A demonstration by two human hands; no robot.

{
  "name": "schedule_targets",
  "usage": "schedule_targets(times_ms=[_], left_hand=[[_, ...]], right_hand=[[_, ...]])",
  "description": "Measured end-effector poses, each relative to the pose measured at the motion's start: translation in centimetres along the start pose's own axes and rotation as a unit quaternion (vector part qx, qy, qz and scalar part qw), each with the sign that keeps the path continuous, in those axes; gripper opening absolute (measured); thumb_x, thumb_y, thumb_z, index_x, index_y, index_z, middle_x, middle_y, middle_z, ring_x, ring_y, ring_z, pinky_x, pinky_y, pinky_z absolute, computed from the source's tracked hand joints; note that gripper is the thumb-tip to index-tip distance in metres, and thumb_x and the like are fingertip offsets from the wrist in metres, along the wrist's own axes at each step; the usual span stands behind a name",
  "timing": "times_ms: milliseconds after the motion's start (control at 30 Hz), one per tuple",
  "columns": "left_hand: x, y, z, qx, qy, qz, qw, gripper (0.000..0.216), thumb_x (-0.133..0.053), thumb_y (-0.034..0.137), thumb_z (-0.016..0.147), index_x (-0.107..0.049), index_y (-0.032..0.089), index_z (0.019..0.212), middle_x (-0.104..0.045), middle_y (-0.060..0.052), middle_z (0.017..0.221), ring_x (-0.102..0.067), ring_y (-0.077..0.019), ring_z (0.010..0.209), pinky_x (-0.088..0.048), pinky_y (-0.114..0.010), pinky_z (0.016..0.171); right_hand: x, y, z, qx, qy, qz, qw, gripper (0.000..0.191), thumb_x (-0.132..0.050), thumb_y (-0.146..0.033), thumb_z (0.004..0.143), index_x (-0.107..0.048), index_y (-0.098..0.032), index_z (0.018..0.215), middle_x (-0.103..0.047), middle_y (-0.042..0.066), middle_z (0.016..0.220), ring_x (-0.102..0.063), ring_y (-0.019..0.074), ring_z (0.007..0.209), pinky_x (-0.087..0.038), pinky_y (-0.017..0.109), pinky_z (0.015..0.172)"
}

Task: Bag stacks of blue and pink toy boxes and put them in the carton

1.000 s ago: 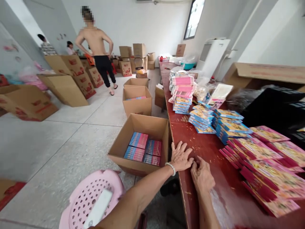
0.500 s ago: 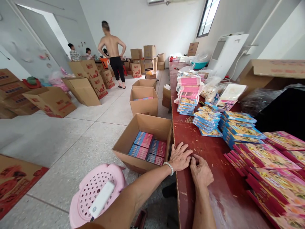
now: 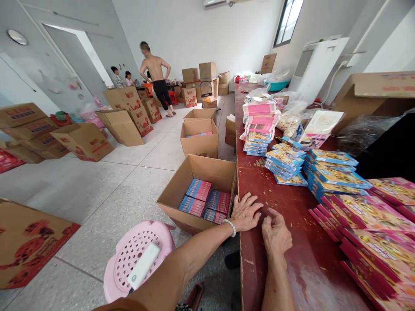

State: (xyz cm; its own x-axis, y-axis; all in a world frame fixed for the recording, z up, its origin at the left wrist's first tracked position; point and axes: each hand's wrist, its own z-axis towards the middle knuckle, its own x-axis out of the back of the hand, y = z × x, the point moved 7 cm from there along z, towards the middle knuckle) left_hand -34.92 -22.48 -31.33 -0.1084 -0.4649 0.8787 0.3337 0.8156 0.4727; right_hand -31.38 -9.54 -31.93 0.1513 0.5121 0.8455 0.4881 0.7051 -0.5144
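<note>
Through the head camera I see my left hand (image 3: 247,212) lying palm down on the red bench (image 3: 311,255), fingers spread wide and holding nothing, near its edge. A pale beaded bracelet (image 3: 232,229) circles that wrist. My right hand (image 3: 277,235) rests on the bench just beside it, fingers loosely curled; I cannot tell whether anything small sits between thumb and fingertips.

Left of my left hand, below the bench top, stands an open carton (image 3: 181,220), with blue-and-pink packs (image 3: 199,190) in blocks at its bottom. Two more open cartons (image 3: 199,147) stand in line beyond it. To the right of my right hand, pink boxes (image 3: 382,246) lie in overlapping piles on the bench, with stacked blue boxes (image 3: 335,170) just past them. At lower left, a white oblong object (image 3: 144,264) lies on a pink stool (image 3: 113,280). Farther off, a person (image 3: 156,69) stands facing away, hands at the waist.
</note>
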Motion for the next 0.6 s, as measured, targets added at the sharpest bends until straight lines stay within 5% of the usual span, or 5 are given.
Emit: schedule_targets(times_ms=[367,600], left_hand=[[-0.17,-0.14,-0.02,-0.007,0.007,0.000,1.000,0.044,-0.059,0.034,0.104,-0.064,0.030,0.148,-0.051,-0.008,0.168,-0.037,-0.0335,0.161,-0.036,-0.070,0.128],[-0.13,-0.19,-0.01,-0.005,0.006,-0.008,1.000,0.045,-0.061,0.032,0.103,-0.064,0.027,0.147,-0.051,-0.009,0.168,-0.037,-0.0344,0.162,-0.036,-0.072,0.127]], right_hand=[[0.06,0.21,0.17,0.016,0.037,0.043,0.998,0.050,-0.049,-0.033,0.098,-0.069,-0.027,0.143,-0.080,0.007,0.104,-0.074,0.0243,0.093,-0.055,0.031,0.083],[-0.40,0.68,0.52,-0.005,0.023,0.025,0.999,0.049,-0.046,-0.039,0.103,-0.070,-0.027,0.143,-0.079,0.009,0.093,-0.074,0.0277,0.088,-0.056,0.035,0.082]])
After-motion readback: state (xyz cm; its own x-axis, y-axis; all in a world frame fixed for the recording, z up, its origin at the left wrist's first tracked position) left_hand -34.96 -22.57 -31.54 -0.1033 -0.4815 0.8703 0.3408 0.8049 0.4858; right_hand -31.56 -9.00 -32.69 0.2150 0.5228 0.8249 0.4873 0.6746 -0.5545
